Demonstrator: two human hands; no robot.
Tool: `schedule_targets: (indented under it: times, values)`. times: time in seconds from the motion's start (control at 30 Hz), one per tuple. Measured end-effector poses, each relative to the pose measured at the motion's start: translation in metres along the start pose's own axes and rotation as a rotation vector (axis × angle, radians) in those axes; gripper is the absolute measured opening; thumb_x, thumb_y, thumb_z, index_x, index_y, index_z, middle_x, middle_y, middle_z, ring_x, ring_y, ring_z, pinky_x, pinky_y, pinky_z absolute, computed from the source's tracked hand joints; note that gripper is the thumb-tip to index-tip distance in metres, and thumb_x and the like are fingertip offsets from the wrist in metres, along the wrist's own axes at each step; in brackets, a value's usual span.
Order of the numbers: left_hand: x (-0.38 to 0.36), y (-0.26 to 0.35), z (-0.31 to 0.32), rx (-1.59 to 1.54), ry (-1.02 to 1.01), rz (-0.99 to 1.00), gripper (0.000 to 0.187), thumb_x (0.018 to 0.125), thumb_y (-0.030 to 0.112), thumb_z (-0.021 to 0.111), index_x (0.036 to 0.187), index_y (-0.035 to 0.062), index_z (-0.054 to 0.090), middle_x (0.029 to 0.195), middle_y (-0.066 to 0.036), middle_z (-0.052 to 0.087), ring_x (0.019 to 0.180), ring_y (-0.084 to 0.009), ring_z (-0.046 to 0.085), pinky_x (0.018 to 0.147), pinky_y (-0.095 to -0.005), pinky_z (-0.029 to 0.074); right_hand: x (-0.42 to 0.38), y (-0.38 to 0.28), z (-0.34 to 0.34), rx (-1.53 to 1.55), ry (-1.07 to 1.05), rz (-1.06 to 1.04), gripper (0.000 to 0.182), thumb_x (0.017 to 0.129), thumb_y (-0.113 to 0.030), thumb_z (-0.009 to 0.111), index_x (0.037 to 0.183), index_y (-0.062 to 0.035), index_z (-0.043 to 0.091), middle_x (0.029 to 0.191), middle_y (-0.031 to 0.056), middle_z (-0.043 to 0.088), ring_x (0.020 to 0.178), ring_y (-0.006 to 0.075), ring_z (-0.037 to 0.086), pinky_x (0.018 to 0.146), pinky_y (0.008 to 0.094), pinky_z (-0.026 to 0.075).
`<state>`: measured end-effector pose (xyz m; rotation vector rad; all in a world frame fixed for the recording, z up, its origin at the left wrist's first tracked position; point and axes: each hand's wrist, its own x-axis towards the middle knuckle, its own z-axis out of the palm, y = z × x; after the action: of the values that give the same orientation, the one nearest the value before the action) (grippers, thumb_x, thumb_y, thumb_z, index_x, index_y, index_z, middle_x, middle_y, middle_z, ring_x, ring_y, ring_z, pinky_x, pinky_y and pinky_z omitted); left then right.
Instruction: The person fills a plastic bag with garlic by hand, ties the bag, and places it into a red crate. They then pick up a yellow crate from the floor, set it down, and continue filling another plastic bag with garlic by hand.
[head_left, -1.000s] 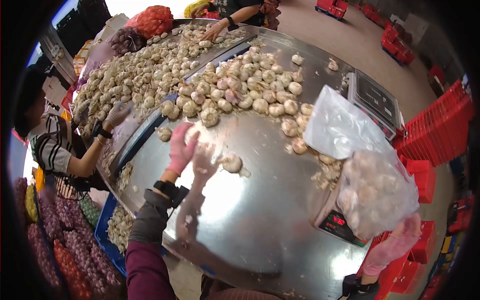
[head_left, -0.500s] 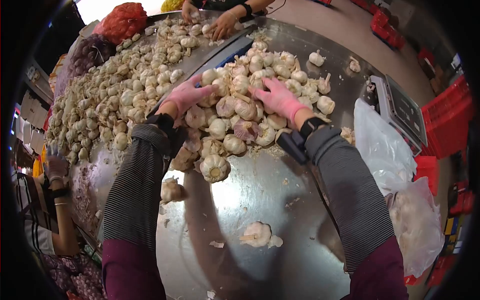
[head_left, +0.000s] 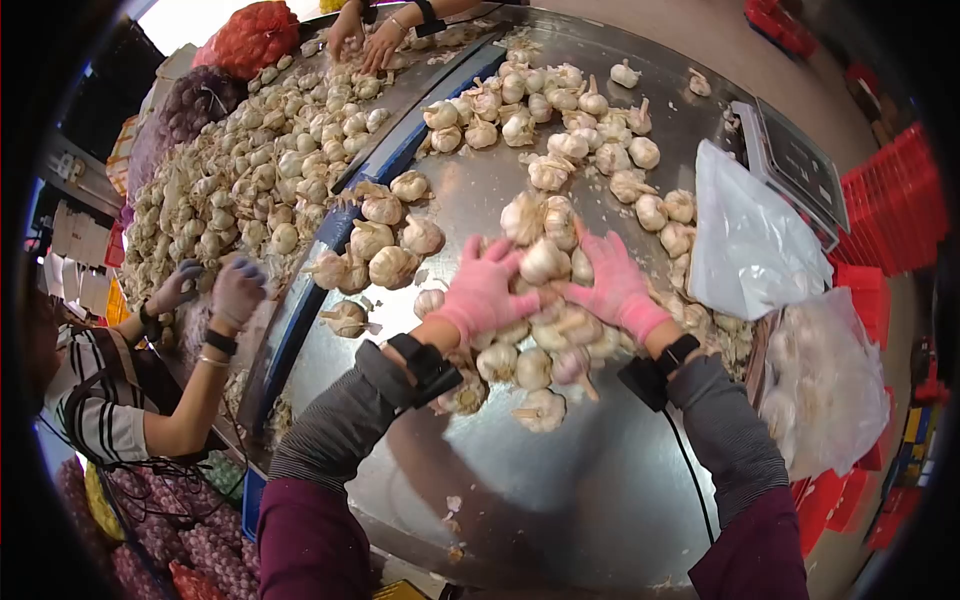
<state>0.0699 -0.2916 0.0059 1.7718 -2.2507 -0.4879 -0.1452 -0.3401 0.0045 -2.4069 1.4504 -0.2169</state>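
The left hand in a pink knitted glove (head_left: pixel 482 292) and the right hand in a similar pink glove (head_left: pixel 618 290) are low over a bare-metal, shiny counter (head_left: pixel 600 500), one on each side of a group of whitish, round garlic bulbs (head_left: pixel 545 262). On both hands the fingers are spread wide and a little bent, and they lie against the bulbs; whether they press firmly on any single one, I cannot tell. The bulbs lie between the two hands, and more are below the wrists, partly blurred. Further bulbs are scattered farther back on the counter and near its blue-edged divider (head_left: pixel 312 268). Beyond this divider is a larger heap of garlic (head_left: pixel 215 190), where two co-workers have their hands. To the right, a flat translucent plastic bag (head_left: pixel 750 240) lies near a grey weighing scale (head_left: pixel 797 170), with a filled translucent bag (head_left: pixel 825 385) just beside it.
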Motion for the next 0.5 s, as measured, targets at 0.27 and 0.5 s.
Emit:
schedule_targets:
  times: [0.27,0.5]
  values:
    - [0.012,-0.094,-0.069,0.294,0.281,-0.543,0.061,0.076,0.049,0.061,0.126,0.0156,0.051,0.132,-0.014,0.044,0.120,-0.0370,0.042,0.099,-0.0444,0.037,-0.220,-0.011,-0.023,0.197,0.380,0.089,0.058,0.073,-0.024,0.072,0.124,-0.0033,0.052,0.114,0.0142,0.053,0.107,0.0344,0.049,0.095,0.0427,0.038]
    - [0.009,-0.044,-0.015,0.146,-0.129,-0.369,0.074,0.071,0.051,0.062,0.134,0.0162,0.045,0.143,-0.017,0.035,0.119,-0.0380,0.047,0.102,-0.0382,0.038,-0.321,-0.051,0.006,0.243,0.344,0.242,0.047,0.072,-0.021,0.071,0.114,-0.0043,0.056,0.114,0.0131,0.052,0.106,0.0334,0.050,0.093,0.0427,0.040]
